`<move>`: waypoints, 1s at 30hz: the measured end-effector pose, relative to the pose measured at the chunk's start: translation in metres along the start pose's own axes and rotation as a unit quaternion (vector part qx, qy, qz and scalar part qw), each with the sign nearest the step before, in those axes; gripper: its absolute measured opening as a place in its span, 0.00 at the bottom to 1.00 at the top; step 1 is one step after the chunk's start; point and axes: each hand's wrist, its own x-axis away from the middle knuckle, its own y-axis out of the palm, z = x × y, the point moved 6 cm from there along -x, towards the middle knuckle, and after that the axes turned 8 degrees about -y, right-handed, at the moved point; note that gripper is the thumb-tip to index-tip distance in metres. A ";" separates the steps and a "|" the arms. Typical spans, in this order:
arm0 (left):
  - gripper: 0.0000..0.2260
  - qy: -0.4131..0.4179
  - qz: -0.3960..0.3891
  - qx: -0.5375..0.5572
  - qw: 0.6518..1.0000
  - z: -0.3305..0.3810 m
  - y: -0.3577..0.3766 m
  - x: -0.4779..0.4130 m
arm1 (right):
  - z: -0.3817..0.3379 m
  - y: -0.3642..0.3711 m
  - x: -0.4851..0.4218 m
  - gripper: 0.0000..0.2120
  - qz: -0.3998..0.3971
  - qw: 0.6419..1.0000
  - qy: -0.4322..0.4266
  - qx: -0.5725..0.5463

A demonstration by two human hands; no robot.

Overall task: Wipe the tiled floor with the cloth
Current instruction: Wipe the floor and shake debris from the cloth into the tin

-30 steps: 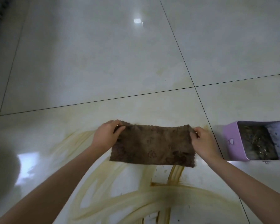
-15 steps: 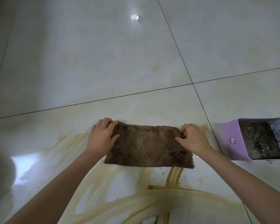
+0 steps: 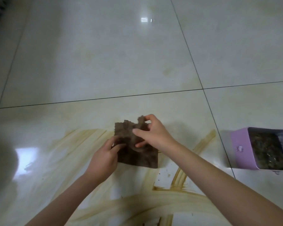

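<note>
The glossy tiled floor [image 3: 104,62], streaked yellow-brown, spreads beneath both hands. A purple tin [image 3: 240,149] sits well right of the right hand [image 3: 153,134], which pinches the folded brown cloth's [image 3: 137,157] raised far corner. The left hand [image 3: 104,159] grips its left edge.

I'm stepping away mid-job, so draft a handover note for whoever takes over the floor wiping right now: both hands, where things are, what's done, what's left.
Left hand grips the left edge of the brown cloth; right hand pinches its raised far corner.
The cloth is doubled up, low on the tiled floor.
A purple box with murky contents sits to the right.
Done: the swept smears suggest some passes.
Left: yellow-brown streaks cover the near tile, so wipe those.
</note>
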 end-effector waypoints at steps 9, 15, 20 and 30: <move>0.17 -0.122 0.099 -0.006 0.988 -0.073 -0.031 0.031 | 0.046 0.059 -0.015 0.40 -0.062 0.779 -0.251 0.571; 0.23 -0.171 0.067 -0.035 0.982 -0.088 -0.019 0.029 | 0.053 0.066 -0.015 0.24 -0.027 0.772 -0.339 0.536; 0.32 -0.202 0.012 -0.104 0.974 -0.105 0.000 0.020 | 0.031 -0.060 -0.019 0.20 0.162 0.902 -0.286 0.282; 0.39 -0.224 -0.056 -0.121 0.966 -0.110 0.022 0.019 | 0.049 -0.137 -0.092 0.37 0.230 0.778 -0.058 0.581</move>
